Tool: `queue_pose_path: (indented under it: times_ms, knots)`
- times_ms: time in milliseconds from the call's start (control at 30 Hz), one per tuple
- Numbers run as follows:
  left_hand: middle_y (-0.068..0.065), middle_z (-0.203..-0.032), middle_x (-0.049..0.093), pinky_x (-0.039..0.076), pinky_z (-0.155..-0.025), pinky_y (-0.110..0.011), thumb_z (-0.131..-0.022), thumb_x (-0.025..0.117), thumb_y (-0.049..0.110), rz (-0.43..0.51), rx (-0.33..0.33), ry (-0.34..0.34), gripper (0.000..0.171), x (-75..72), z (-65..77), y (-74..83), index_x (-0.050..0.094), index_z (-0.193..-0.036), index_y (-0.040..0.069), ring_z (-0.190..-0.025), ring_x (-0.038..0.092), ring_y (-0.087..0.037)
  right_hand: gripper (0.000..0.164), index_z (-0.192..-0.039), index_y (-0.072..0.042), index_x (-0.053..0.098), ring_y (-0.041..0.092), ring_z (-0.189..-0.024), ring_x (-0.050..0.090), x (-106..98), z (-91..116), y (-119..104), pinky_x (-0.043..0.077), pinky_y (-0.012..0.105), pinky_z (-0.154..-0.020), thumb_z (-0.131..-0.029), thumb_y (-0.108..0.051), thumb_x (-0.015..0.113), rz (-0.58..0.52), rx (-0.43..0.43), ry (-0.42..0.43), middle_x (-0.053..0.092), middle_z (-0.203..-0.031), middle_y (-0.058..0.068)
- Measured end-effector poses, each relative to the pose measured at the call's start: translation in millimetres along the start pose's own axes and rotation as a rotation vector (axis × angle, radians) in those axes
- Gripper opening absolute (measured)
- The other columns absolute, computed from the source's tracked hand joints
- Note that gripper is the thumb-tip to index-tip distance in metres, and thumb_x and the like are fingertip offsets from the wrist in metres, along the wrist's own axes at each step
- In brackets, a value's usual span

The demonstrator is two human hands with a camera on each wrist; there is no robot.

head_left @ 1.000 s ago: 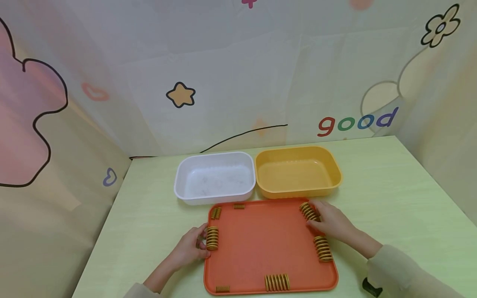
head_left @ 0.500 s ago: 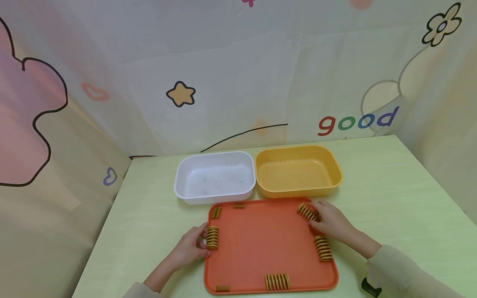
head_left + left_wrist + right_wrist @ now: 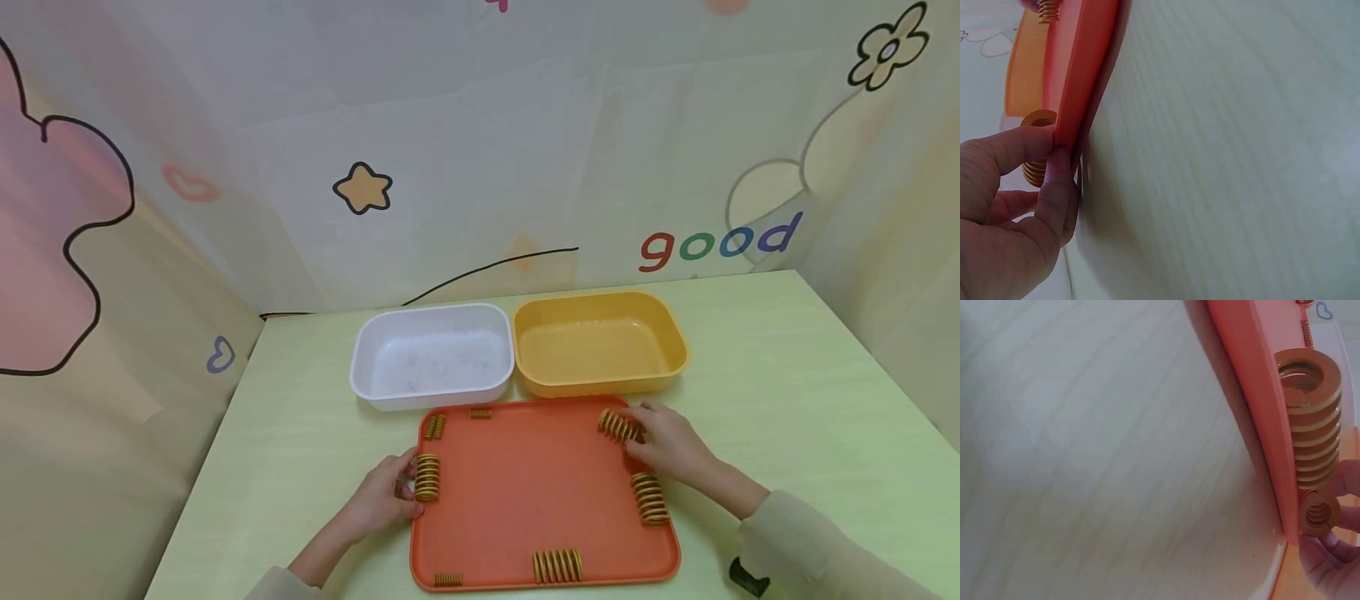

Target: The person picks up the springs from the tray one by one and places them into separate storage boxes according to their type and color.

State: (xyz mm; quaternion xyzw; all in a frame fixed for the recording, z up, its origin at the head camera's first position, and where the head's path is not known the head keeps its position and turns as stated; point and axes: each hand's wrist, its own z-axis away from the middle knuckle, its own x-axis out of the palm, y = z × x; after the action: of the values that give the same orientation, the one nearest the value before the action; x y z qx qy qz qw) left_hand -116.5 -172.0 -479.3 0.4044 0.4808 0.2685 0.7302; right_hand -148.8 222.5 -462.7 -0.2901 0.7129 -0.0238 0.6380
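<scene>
An orange-red tray lies on the table with gold coil springs of different sizes along its edges. At its left rim, my left hand pinches the tray edge between thumb and finger, as the left wrist view shows, beside a large upright-looking coil spring. Over the far right corner, my right hand holds another coil spring by its right end, the coil slanting across the corner. Another large coil spring lies just nearer along the right rim; it looms large in the right wrist view.
A white bin and a yellow bin stand side by side behind the tray. Small springs lie in its far left corner, one small spring near left, and a larger spring at the front rim.
The spring in my right hand has shifted slightly left and turned flatter over the tray's corner. My left hand has stayed at the left rim.
</scene>
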Motion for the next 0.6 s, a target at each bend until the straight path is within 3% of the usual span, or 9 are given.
queue_pose_path:
  times_ms: [600]
  knots:
    - [-0.015,-0.099,0.044,0.044,-0.058,-0.018,-0.065,0.069,-0.008,0.012,-0.017,-0.014,0.081,-1.4,1.0,0.5,0.027,-0.135,-0.007,-0.073,0.048,-0.015,0.029,-0.095,-0.001,0.064,0.009,-0.06,0.038,-4.0,0.3,-3.9,0.034,0.022,-0.051,-0.066,-0.006,0.065,-0.001,-0.037,0.073,0.052,-0.078,0.007]
